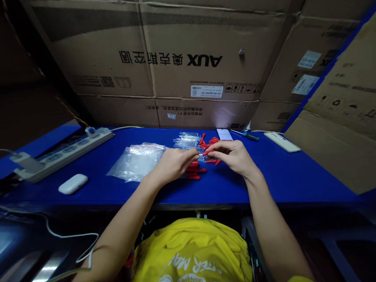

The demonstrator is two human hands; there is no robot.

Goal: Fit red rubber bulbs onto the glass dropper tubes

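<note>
The left hand (176, 162) pinches a thin shaft (201, 154), the right hand (236, 154) a red handle (209, 152); steady, straight alignment and light fingertip pressure should serve best.

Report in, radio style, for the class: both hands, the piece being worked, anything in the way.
Left hand pinching thin pale shaft. Right hand pinching red piece, fingertips close together. Crowding nearby: loose red pieces, clear plastic bags.

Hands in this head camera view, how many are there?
2: the left hand, by the clear plastic bags, and the right hand, pinching a small red piece. None seems hidden.
</note>
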